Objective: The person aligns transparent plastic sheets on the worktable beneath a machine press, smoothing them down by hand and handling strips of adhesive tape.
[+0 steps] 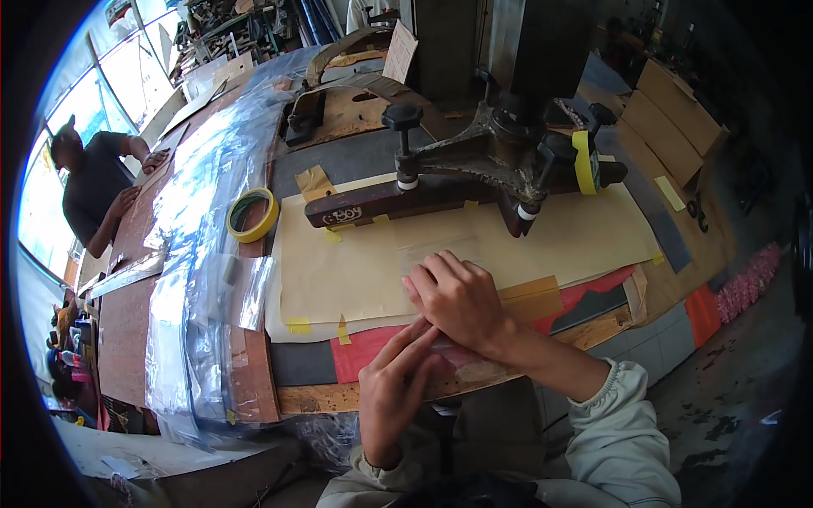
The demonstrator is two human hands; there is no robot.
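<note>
My right hand [461, 305] rests over the front middle of a cream paper sheet [356, 271], its fingers curled downward. Whatever lies under those fingers is hidden. A faint clear plastic film [440, 251] shows on the paper just beyond them. My left hand [394, 381] is at the table's front edge, fingers stretched out, their tips meeting the underside of my right hand. Its thumb side is blurred. Beneath the hands runs a red strip [368, 351]. Small yellow tape pieces [298, 326] sit along the paper's edges.
A heavy metal press [483, 152] with black knobs and a dark bar stands across the paper's far side. A yellow tape roll [252, 214] lies left, beside clear plastic sheeting [199, 195]. Another tape roll [585, 162] hangs on the press. Scissors [697, 215] lie right. A person [93, 182] works far left.
</note>
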